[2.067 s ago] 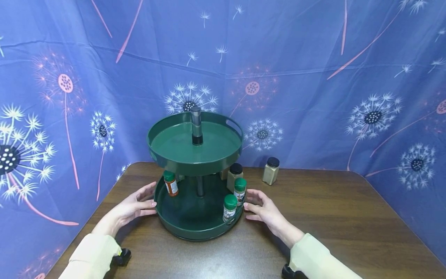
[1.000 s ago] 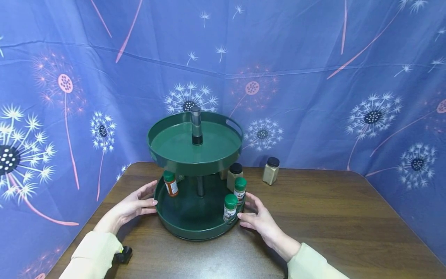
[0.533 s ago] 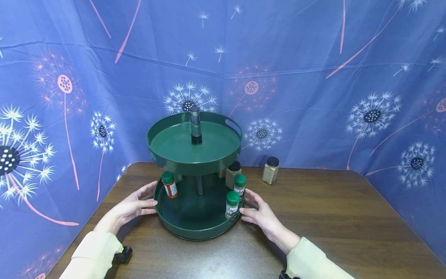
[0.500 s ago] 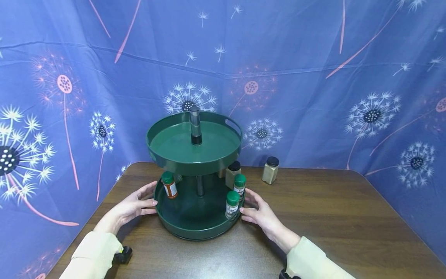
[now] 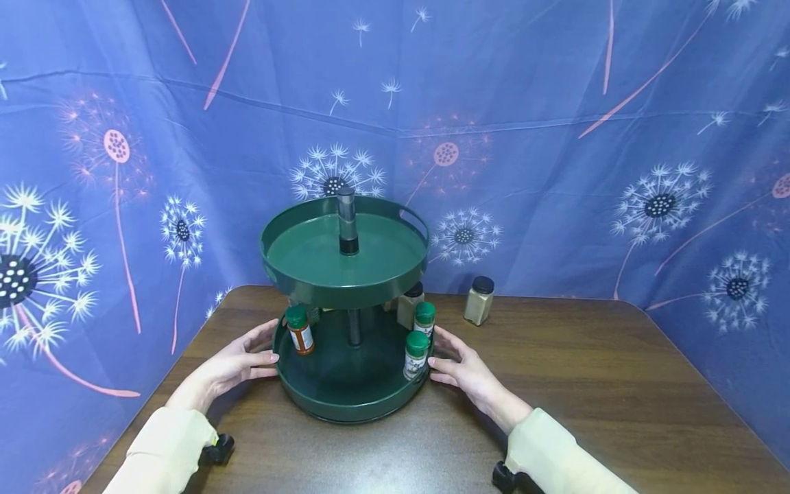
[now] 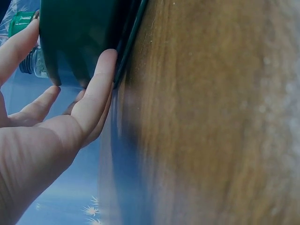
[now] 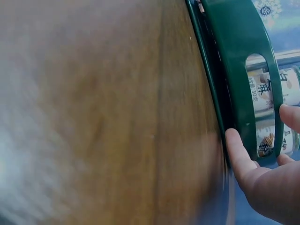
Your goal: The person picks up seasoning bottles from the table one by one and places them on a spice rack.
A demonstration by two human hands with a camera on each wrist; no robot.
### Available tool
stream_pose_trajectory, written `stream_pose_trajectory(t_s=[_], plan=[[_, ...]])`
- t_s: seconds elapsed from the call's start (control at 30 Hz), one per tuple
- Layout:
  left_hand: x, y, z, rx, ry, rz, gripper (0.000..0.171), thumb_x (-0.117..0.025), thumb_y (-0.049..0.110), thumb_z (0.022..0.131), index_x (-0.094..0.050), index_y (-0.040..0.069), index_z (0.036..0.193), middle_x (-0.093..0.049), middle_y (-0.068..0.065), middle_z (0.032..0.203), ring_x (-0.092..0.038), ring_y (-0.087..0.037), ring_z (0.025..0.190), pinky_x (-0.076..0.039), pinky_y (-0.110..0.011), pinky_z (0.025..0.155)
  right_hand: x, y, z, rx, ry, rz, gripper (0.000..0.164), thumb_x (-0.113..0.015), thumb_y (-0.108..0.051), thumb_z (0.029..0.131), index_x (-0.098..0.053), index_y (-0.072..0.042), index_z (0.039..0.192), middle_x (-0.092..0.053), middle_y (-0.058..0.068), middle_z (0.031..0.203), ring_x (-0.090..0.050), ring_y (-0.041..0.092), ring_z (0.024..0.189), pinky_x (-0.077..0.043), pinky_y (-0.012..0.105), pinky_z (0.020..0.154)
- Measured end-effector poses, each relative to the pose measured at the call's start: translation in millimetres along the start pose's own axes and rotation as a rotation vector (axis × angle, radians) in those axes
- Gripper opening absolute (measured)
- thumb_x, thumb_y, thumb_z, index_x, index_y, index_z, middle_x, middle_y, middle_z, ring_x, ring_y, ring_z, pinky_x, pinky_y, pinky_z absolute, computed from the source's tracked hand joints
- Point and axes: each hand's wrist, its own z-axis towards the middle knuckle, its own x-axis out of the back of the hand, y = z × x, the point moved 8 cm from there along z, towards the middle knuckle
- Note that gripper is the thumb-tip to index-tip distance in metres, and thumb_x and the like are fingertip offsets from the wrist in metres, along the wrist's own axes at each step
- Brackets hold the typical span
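A green two-tier turntable stand has its lower tray on the table, below the upper tray. My left hand touches the lower tray's left side with extended fingers. Opposite it, my right hand touches the right side, beside the handle slot. Two green-lidded spice jars, the front one and the rear one, stand on the tray near my right fingers. A red-brown spice jar with a green lid stands at left. Behind, the upper tray partly hides a black-lidded jar.
Another black-lidded jar of pale powder stands on the wooden table, right of the stand. A blue dandelion-print cloth hangs behind and at both sides. More jars at the tray's back are mostly hidden.
The lower tray has turned: the right-hand jars shifted backward, the red-brown jar slightly forward. My right hand slid forward along the rim, then back with the turn; my left stayed nearly still.
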Motion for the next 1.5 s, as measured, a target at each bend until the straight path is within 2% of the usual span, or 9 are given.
stream_pose_trajectory(t_s=[0.17, 0.43, 0.9, 1.27, 1.5], plan=[[-0.8, 0.9, -1.3, -0.001, -0.007, 0.001, 0.086, -0.057, 0.002, 0.092, 0.004, 0.007, 0.151, 0.005, -0.026, 0.154, -0.045, -0.027, 0.125, -0.048, -0.043, 0.094, 4, 0, 5, -0.005, -0.01, 0.005, 0.067, -0.061, -0.007, 0.09, -0.027, -0.011, 0.148, -0.03, 0.025, 0.144, -0.054, 0.027, 0.114, -0.048, 0.046, 0.094], [-2.9, 2.5, -4.2, -0.007, -0.013, -0.009, 0.085, -0.055, 0.0, 0.092, 0.006, 0.007, 0.151, 0.007, -0.027, 0.154, -0.044, -0.028, 0.126, -0.048, -0.044, 0.095, 9, -2, 11, -0.002, -0.016, 0.01, 0.064, -0.06, -0.008, 0.091, -0.028, -0.006, 0.147, -0.031, 0.025, 0.143, -0.053, 0.026, 0.115, -0.047, 0.045, 0.095], [-3.6, 1.0, -4.1, -0.001, -0.007, -0.018, 0.088, -0.057, 0.0, 0.091, 0.006, 0.007, 0.151, 0.008, -0.027, 0.154, -0.045, -0.026, 0.124, -0.047, -0.045, 0.095, 21, 0, 24, -0.022, 0.048, 0.019, 0.049, -0.057, -0.009, 0.093, -0.04, 0.0, 0.138, -0.042, 0.021, 0.135, -0.059, 0.017, 0.104, -0.048, 0.046, 0.095], [-3.8, 1.7, -5.4, -0.016, -0.011, -0.028, 0.088, -0.057, 0.0, 0.091, 0.006, 0.006, 0.151, 0.005, -0.028, 0.153, -0.048, -0.024, 0.121, -0.048, -0.045, 0.095, 26, 0, 34, -0.036, 0.083, -0.007, 0.042, -0.054, -0.009, 0.094, -0.044, 0.004, 0.133, -0.055, 0.017, 0.123, -0.06, 0.017, 0.099, -0.049, 0.045, 0.094], [-5.7, 3.1, -5.5, -0.016, -0.022, -0.029, 0.087, -0.056, -0.001, 0.091, 0.007, 0.006, 0.151, 0.006, -0.027, 0.153, -0.049, -0.022, 0.121, -0.048, -0.043, 0.095, 28, 0, 36, -0.033, 0.099, -0.02, 0.04, -0.053, -0.009, 0.095, -0.045, 0.005, 0.132, -0.056, 0.016, 0.121, -0.06, 0.018, 0.098, -0.048, 0.046, 0.094]])
